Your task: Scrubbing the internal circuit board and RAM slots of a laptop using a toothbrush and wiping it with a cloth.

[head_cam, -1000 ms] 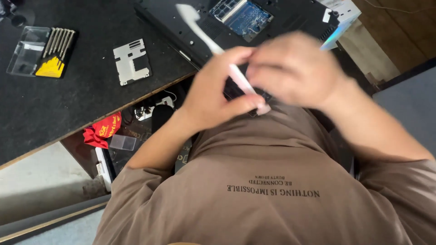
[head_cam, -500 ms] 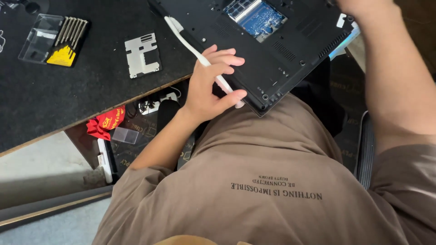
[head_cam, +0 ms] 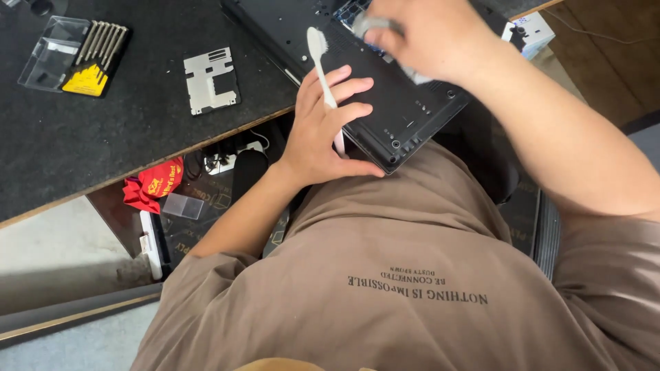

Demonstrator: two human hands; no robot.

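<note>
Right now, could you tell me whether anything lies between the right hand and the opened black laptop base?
Only a pale cloth-like wad, blurred, sits under the right hand against the upturned black laptop base. Nothing else visible stands between them.

At the top centre of the frame an upturned black laptop (head_cam: 385, 103) lies on the dark worktop (head_cam: 103, 151), its near corner jutting over the edge. The left hand (head_cam: 323, 127) rests on that corner and grips a white toothbrush (head_cam: 320, 62), bristles pointing up-frame. The right hand (head_cam: 430, 34), blurred, presses a grey cloth (head_cam: 371, 24) into the opened bay. A metal cover plate (head_cam: 212, 80) and a case of small screwdrivers (head_cam: 75, 55) lie at upper left.
</note>
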